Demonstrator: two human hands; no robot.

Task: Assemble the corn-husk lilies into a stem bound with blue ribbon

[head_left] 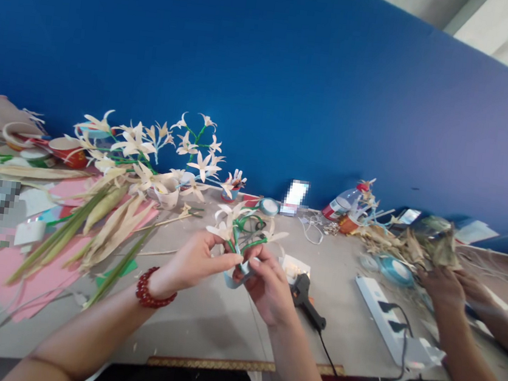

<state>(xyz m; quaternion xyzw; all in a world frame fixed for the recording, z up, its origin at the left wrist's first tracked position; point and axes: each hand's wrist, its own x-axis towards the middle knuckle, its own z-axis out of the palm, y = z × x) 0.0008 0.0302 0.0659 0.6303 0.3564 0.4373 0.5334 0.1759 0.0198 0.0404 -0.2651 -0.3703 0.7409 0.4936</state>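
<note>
My left hand [195, 263] is closed, its thumb and fingers pinching the stems of a spray of cream flowers [233, 212] with green-wrapped stems [250, 224]. Close against it, my right hand [273, 284] is closed around a pale bluish tape [235, 281] that loops down between the hands. The stem ends and the exact wrapping point are hidden by my fingers. A red bead bracelet [153, 289] circles my left wrist. Just right of my right hand lies a black glue gun [308, 303] on the table.
Finished cream flowers [134, 140] stand in cups at the back left. Corn husks [112, 229] cover pink paper [41, 282] on the left. A white power strip [381, 318] and a tape roll [396, 271] lie right, beside another person's hands [446, 292]. A blue wall [266, 82] rises behind.
</note>
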